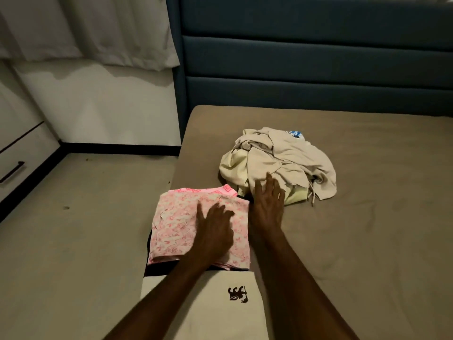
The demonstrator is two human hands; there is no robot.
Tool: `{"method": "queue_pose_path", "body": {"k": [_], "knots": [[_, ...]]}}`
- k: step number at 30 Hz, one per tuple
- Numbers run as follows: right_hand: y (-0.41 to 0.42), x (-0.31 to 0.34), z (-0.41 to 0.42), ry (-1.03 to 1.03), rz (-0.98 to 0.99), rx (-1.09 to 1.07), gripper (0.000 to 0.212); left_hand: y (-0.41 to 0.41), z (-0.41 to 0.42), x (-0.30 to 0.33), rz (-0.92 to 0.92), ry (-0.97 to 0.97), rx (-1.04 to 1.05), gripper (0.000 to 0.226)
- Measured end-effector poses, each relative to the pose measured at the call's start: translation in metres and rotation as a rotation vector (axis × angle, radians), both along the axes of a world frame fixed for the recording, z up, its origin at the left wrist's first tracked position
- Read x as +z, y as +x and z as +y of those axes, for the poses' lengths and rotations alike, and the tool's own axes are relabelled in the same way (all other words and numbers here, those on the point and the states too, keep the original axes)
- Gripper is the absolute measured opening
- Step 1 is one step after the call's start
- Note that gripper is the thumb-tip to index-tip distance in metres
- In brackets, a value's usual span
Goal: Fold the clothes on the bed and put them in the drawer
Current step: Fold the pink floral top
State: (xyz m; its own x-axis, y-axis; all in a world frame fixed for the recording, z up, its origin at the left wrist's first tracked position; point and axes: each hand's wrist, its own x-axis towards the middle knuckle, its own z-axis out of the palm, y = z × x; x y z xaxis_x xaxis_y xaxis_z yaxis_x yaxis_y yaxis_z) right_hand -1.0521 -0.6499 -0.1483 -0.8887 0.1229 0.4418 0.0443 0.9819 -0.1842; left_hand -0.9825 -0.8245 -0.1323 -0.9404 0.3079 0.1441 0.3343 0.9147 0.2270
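Bedroom scene: we see a bed with a brown sheet [367, 217], a blue padded headboard [318, 57] behind it, white curtain [85, 25] top left, and a white cabinet drawer with a dark handle [12, 171] at far left, closed. Beige floor [73, 229] left of the bed.

Left hand [214, 229] lies flat on top of a folded pink patterned garment [176, 224] near the bed's left edge; fingers straight, a bit spread, pressing down, not curled around anything. Under the pink piece we see a dark folded item [159, 267], and nearer to us a folded cream garment with a black print [220, 303].

Right hand [268, 204] sits just right of the pink garment, fingers extended and spread wide, fingertips touching the near edge of a crumpled pile of cream and pale-yellow clothes [277, 160] mid-bed. Nothing gripped. A blue-and-white scrap [296, 134] pokes out at the pile's far side.
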Motion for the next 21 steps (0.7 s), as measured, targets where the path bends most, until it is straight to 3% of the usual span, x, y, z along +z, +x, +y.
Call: {"method": "queue_pose_path", "body": {"k": [3, 5, 10, 13, 15, 17, 19, 21], "knots": [[-0.017, 0.014, 0.040, 0.157, -0.113, 0.105, 0.049, 0.007, 0.025, -0.008, 0.050, 0.172, -0.045, 0.042], [-0.018, 0.029, 0.057, 0.102, -0.020, 0.226, 0.039, 0.010, 0.038, 0.000, 0.015, 0.343, -0.031, 0.049], [0.019, 0.064, 0.056, -0.708, 0.044, 0.226, 0.025, 0.007, 0.054, 0.011, -0.196, 0.741, 0.098, 0.031], [0.082, 0.081, 0.038, -1.044, 0.113, 0.294, 0.022, 0.008, 0.073, 0.033, -0.570, 1.346, 0.264, 0.023], [0.127, 0.080, 0.021, -1.261, 0.012, 0.359, 0.017, 0.006, 0.083, 0.035, -0.860, 1.704, 0.270, 0.038], [0.168, 0.057, 0.017, -1.443, -0.153, 0.376, 0.016, 0.004, 0.103, 0.036, -0.907, 1.779, 0.244, 0.042], [0.202, 0.037, 0.025, -1.505, -0.212, 0.303, 0.015, 0.015, 0.117, 0.032, -0.770, 1.647, 0.254, 0.030], [0.222, 0.024, 0.047, -1.593, -0.192, 0.214, 0.020, 0.044, 0.127, 0.031, -0.758, 1.534, 0.122, 0.042]]}}
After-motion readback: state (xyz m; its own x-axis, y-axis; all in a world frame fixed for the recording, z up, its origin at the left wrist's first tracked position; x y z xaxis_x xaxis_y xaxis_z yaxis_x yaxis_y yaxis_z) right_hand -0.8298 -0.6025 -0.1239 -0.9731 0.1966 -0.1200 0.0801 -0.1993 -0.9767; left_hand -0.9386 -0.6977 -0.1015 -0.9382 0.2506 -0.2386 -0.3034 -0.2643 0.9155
